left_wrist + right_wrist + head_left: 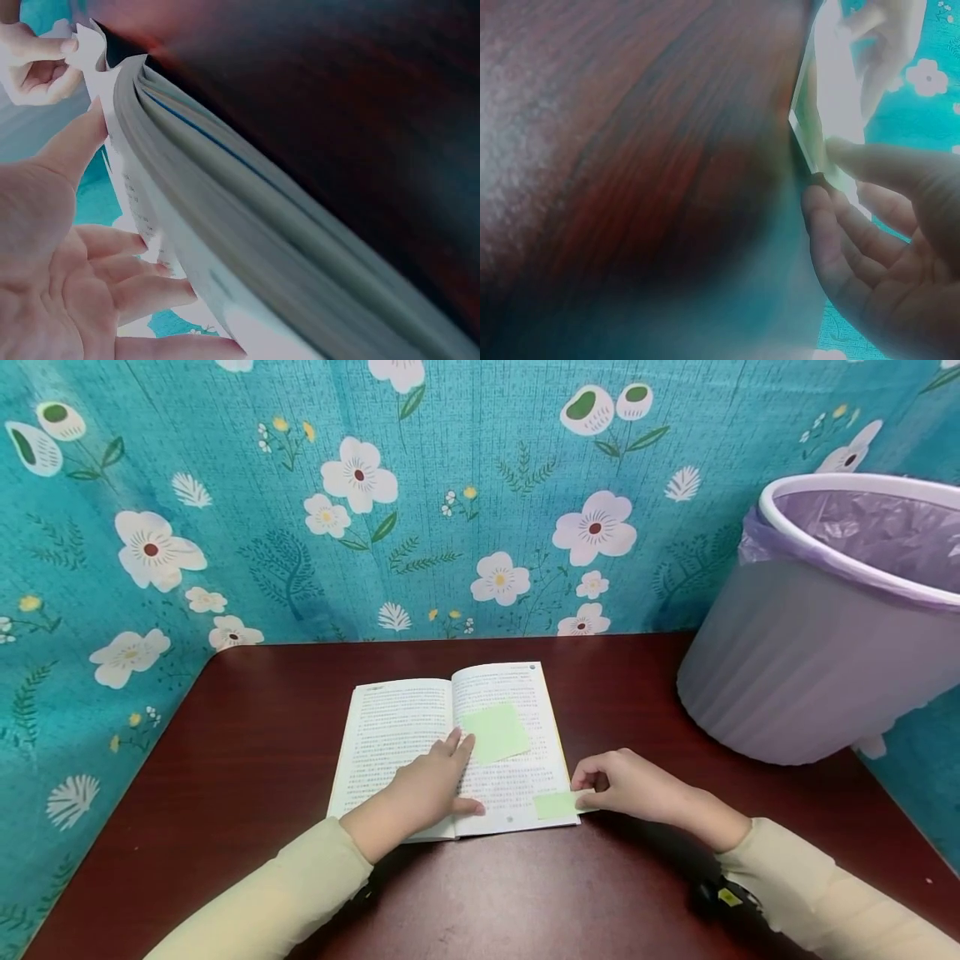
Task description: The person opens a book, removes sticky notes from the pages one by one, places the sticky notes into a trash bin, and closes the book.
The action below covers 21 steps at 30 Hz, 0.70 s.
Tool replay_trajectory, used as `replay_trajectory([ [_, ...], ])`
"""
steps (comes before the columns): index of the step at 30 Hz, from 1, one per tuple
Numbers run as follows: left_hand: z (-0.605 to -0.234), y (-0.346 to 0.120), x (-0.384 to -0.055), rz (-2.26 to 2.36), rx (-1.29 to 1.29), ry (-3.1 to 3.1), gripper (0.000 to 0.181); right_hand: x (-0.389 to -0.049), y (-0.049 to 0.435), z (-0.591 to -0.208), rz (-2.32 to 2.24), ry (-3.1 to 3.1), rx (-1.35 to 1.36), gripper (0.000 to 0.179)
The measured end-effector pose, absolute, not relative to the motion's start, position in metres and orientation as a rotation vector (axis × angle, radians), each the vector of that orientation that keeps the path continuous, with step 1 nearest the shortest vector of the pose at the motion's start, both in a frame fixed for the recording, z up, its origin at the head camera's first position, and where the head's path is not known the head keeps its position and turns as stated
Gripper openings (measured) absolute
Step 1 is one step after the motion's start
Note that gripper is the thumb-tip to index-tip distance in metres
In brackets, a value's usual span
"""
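An open book [397, 735] lies on the dark wooden table. My left hand [427, 781] rests across its middle, fingers spread, thumb on the lower part of the right page. By those fingertips a green sticky note [497, 732] lies on the right page. At the page's lower right corner my right hand [622, 785] pinches a second, smaller-looking green sticky note [553, 806] between thumb and fingers; it overlaps the corner and juts past the edge. In the right wrist view, the right thumb [877, 165] presses on the pale green paper from above.
A grey trash bin [817, 652] with a purple liner stands at the back right of the table [247, 760]. Behind the table hangs a teal flowered cloth [450, 510]. A dark strapped device [723, 893] sits under the right wrist.
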<state>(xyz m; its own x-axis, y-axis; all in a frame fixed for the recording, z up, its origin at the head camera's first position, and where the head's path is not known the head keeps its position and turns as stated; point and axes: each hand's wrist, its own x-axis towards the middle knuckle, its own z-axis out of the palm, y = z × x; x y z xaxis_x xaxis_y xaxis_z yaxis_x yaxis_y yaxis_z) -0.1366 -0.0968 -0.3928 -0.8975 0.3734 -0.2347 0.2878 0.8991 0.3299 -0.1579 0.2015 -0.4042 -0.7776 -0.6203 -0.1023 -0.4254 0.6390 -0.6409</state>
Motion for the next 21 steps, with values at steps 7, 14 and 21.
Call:
replay_trajectory([
  [7,-0.394,-0.095,-0.136,0.408,0.484,2.792,0.099,-0.154,0.203,-0.403,-0.888,2.576,-0.855,0.018],
  [14,-0.396,-0.095,-0.136,0.392,0.486,2.807,0.099,-0.141,0.205,-0.396,-0.924,2.680,-0.871,0.019],
  [21,-0.396,-0.094,-0.137,0.366,0.487,2.811,0.099,-0.123,0.207,-0.402,-1.007,2.765,-0.995,0.021],
])
